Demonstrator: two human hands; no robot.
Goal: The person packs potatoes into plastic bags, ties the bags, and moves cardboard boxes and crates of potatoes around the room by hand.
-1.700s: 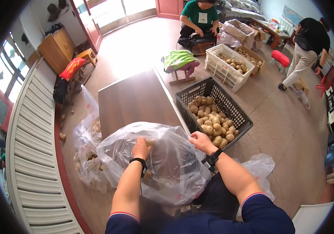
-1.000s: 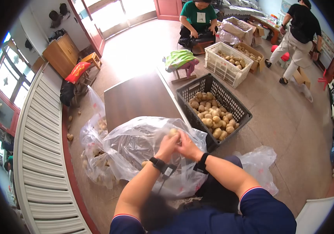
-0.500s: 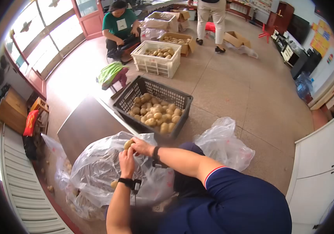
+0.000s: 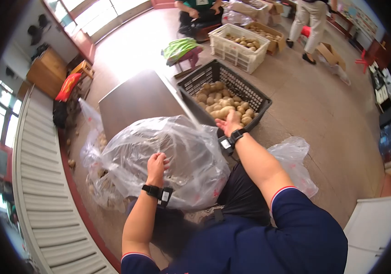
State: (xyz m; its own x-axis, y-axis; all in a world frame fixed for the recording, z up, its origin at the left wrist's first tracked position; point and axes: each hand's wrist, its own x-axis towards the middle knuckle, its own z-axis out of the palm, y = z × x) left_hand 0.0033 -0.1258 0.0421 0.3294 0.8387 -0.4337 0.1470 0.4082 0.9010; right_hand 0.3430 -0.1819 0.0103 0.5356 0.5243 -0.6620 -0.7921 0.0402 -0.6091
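Note:
My left hand (image 4: 157, 167) is over the clear plastic bag (image 4: 191, 157), its fingers curled together; whether anything small is between them cannot be seen. The bag lies spread in front of me. My right hand (image 4: 230, 123) reaches to the near edge of the black crate (image 4: 260, 102), palm turned up and fingers apart. Just beyond its fingertips, a light, slightly blurred potato (image 4: 225, 111) is over the heap of potatoes (image 4: 218, 94) in the crate.
A brown board (image 4: 138, 98) lies left of the crate. Beyond are a white crate (image 4: 234, 54) of potatoes, a stool with a green cloth (image 4: 179, 49), a seated person and a standing person. Another plastic bag (image 4: 293, 160) lies at right, a white radiator (image 4: 44, 173) at left.
My hands, together around a potato half a second ago, are now apart. My right hand has moved out to the black crate; my left stays over the bag. The view has swung back left.

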